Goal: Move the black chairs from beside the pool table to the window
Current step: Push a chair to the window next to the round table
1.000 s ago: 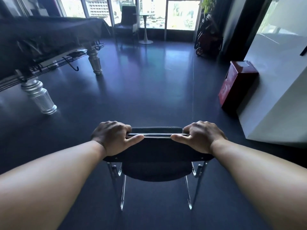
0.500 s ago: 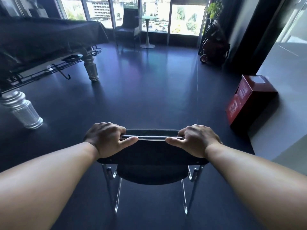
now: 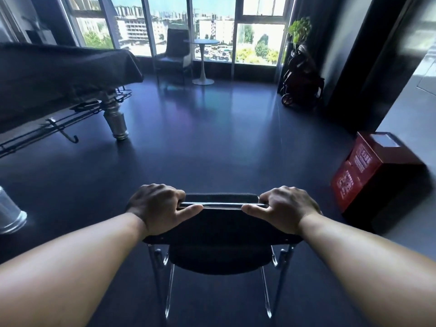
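The dark floor (image 3: pixel 212 142) runs ahead of me to the window (image 3: pixel 212 31) at the far end of the room. The window lies straight in front and well apart from me, and that open stretch is what my next steps turn on. The covered pool table (image 3: pixel 59 72) sits off to my left, and a red box (image 3: pixel 368 171) stands by the wall on my right, so I judge the lane between them to be my way through. The black chair (image 3: pixel 221 230) is directly before me and just below my arms. Its back is toward me, its seat faces the window, and its top rail lies crosswise, left to right. I cannot tell whether its legs rest on the floor or hang clear. My left hand (image 3: pixel 160 208) grips the left end of the rail and my right hand (image 3: pixel 287 208) grips the right end. My fingers curl over the top, and each thumb stretches inward along the chrome bar (image 3: pixel 221 205). Both hands are equally near, so I expect the chair to go forward square.
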{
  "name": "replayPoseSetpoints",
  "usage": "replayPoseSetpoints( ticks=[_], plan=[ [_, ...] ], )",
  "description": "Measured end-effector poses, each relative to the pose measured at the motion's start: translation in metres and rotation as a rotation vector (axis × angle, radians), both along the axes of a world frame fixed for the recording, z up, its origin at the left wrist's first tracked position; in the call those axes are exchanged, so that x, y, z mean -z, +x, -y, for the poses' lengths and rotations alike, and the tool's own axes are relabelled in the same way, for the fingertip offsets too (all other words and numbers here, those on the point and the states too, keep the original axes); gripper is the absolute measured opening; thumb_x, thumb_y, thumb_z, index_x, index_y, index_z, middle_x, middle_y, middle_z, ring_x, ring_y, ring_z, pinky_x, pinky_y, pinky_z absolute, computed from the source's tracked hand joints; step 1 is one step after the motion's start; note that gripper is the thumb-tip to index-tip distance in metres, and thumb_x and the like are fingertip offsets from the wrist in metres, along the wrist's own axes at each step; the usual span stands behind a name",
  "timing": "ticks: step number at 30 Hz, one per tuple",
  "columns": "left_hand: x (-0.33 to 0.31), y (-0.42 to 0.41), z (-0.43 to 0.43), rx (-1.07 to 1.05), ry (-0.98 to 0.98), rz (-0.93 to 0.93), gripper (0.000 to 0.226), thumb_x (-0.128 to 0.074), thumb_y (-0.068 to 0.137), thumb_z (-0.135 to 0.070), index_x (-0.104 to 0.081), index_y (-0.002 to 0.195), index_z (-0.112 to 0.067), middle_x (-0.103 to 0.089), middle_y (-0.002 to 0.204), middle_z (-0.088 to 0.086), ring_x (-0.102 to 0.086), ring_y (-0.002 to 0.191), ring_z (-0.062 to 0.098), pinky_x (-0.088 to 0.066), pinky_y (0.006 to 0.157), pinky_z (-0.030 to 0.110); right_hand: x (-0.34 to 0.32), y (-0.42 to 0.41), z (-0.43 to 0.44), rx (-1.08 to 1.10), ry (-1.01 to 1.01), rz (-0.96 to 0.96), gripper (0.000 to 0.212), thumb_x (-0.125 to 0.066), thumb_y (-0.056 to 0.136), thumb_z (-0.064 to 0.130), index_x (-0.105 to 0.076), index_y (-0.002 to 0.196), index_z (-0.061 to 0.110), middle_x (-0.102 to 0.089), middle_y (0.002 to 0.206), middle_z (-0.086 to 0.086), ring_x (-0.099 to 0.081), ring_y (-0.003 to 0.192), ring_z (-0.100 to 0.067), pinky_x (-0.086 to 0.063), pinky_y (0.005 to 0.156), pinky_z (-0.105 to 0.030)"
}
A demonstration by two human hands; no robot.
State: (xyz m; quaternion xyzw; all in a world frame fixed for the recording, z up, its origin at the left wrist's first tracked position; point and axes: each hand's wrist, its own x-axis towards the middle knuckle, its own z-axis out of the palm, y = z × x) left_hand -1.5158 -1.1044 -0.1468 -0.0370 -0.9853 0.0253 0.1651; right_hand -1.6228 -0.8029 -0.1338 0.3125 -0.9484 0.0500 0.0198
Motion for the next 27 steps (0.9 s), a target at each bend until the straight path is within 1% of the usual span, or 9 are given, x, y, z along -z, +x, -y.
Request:
replayPoseSetpoints(
  ticks=[5,8,13,18,23,27],
  plan=[
    [0.000,-0.111,0.043,0.018,0.007,0.029,0.087,0.000,0.071,-0.093,-0.054,0.073,-0.025,-0.065,0.078,-0.010,-0.063,0.080,0.018,-0.032,0.062,0.033,0.001,-0.110,0.042,0.041,-0.006,0.007,0.101,-0.005,0.052,0.108,-0.065,0.076,0.030,-0.060,0.073,0.010,-0.056,0.078,-0.021,-0.037,0.064,-0.035],
    [-0.002,-0.149,0.056,0.034,0.004,0.033,0.088,0.001,0.071,-0.093,-0.056,0.075,-0.026,-0.065,0.078,-0.010,-0.062,0.079,0.018,-0.033,0.062,0.033,0.001,-0.146,0.056,0.036,-0.001,-0.016,0.102,-0.004,0.051,0.108,-0.066,0.079,0.032,-0.061,0.075,0.010,-0.055,0.077,-0.021,-0.035,0.064,-0.035],
    [-0.001,-0.233,0.089,0.054,-0.007,0.026,0.090,0.004,0.070,-0.093,-0.056,0.075,-0.026,-0.066,0.080,-0.010,-0.062,0.080,0.018,-0.032,0.062,0.033,-0.001,-0.221,0.085,0.052,-0.016,-0.003,0.101,-0.004,0.052,0.107,-0.065,0.075,0.029,-0.060,0.072,0.010,-0.057,0.077,-0.020,-0.038,0.065,-0.036],
    [-0.001,-0.323,0.126,0.066,-0.021,0.000,0.090,0.004,0.071,-0.094,-0.056,0.072,-0.027,-0.064,0.077,-0.010,-0.063,0.079,0.018,-0.032,0.062,0.032,-0.002,-0.301,0.117,0.062,-0.007,-0.005,0.095,-0.011,0.058,0.104,-0.064,0.072,0.027,-0.060,0.072,0.009,-0.055,0.076,-0.020,-0.036,0.065,-0.035],
    [-0.001,-0.414,0.149,0.054,-0.012,-0.014,0.087,0.002,0.072,-0.094,-0.053,0.070,-0.026,-0.062,0.073,-0.011,-0.062,0.075,0.017,-0.036,0.062,0.032,-0.001,-0.398,0.141,0.054,-0.017,-0.041,0.096,-0.007,0.055,0.106,-0.063,0.072,0.030,-0.059,0.071,0.009,-0.052,0.075,-0.021,-0.034,0.065,-0.036],
    [0.000,-0.493,0.164,0.043,-0.011,-0.024,0.085,0.000,0.074,-0.092,-0.050,0.067,-0.024,-0.059,0.069,-0.010,-0.061,0.072,0.018,-0.034,0.060,0.032,0.000,-0.488,0.162,0.041,-0.029,-0.049,0.098,-0.003,0.054,0.106,-0.063,0.073,0.030,-0.058,0.070,0.010,-0.053,0.075,-0.021,-0.034,0.065,-0.036]
  ],
)
